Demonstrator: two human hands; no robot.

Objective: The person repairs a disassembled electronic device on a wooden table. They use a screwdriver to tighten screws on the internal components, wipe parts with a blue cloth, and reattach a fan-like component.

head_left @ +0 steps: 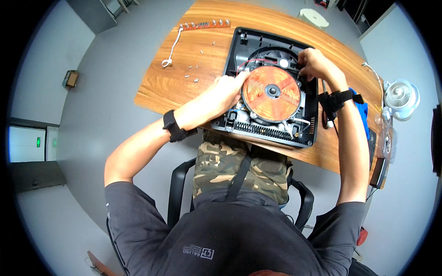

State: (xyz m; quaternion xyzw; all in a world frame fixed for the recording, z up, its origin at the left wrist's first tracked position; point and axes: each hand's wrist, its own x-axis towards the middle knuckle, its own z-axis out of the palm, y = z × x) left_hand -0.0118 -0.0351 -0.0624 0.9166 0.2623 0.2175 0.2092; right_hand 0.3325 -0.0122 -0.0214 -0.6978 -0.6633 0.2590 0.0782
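An opened induction cooker's black casing [243,43] lies on the table with its insides showing. A round copper coil [285,87] sits over its middle, above a circuit board and a black heat sink [262,130]. My left hand [225,94] is closed on the coil's left edge, with its lower fingers hidden beneath the rim. At the casing's far right side, beside the black fan [262,55], my right hand [315,64] has its fingers bent together in a pinch. Whatever lies between those fingertips is too small to make out. A thin red wire [251,60] runs behind the coil.
On the wooden table [161,89], several small screws [196,80] lie left of the casing. Beyond them is a narrow circuit strip [205,25] with a white cable [174,46]. A blue cloth [360,110] and a small white fan [399,96] stand to the right.
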